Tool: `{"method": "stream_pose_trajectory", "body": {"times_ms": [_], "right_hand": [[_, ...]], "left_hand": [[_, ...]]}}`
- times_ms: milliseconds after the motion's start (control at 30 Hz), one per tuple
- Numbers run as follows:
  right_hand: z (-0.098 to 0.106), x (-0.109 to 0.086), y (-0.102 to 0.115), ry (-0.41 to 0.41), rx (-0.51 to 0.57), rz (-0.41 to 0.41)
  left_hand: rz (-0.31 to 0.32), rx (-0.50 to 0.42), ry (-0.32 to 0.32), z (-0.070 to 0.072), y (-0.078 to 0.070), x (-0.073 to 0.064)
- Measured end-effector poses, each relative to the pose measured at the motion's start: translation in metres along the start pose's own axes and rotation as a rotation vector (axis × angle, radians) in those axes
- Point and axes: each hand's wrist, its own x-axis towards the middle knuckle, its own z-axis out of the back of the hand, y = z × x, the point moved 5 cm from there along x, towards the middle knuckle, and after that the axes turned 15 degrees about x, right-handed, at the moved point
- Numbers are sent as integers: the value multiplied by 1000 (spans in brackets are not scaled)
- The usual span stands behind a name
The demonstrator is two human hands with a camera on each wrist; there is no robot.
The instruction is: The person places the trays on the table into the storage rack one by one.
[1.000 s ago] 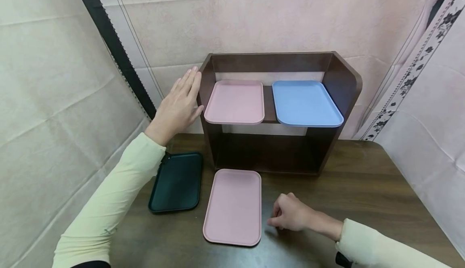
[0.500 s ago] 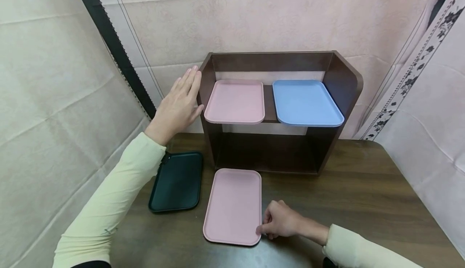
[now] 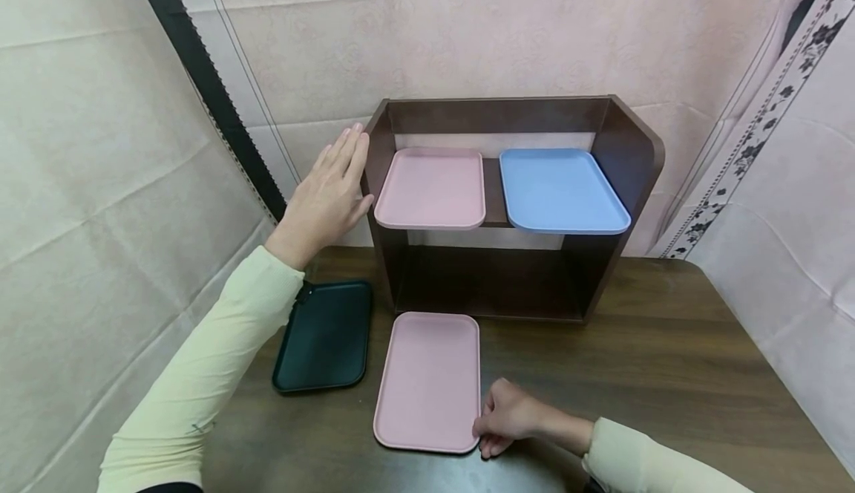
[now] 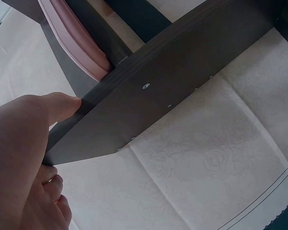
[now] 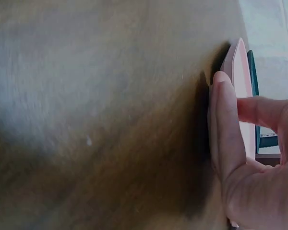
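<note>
My right hand point(image 3: 510, 415) pinches the near right edge of a pink tray point(image 3: 427, 382) that lies on the table in front of the shelf. The right wrist view has the thumb over the tray's rim and a straight forefinger point(image 5: 229, 124) along its outer side. Up at the left, my left hand point(image 3: 323, 192) rests with straight fingers on the outer side of a dark brown two-tier shelf point(image 3: 501, 116). Its thumb touches the side panel's front edge in the left wrist view. A second pink tray point(image 3: 430, 188) and a blue tray point(image 3: 564, 190) sit on the upper tier.
Left of the pink tray, a dark green tray point(image 3: 323, 337) lies on the wooden table point(image 3: 668, 344), below my left forearm. The shelf's lower tier point(image 3: 490, 278) holds no tray. Pale cloth point(image 3: 494, 25) hangs behind and at both sides.
My right hand has moved left and towards me, from beside the pink tray onto its right edge, which it now pinches. My left hand stays on the shelf's side.
</note>
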Motion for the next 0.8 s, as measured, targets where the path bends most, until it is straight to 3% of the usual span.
{"method": "stream_pose_trajectory", "body": {"times_ms": [167, 300, 800], "right_hand": [[-1, 1, -10, 7, 191, -3], [-2, -1, -14, 29, 273, 31], [8, -19, -1, 95, 254, 107]], "left_hand": [[6, 0, 8, 1, 1, -1], [3, -2, 3, 0, 1, -1], [-3, -17, -20, 0, 0, 0]]}}
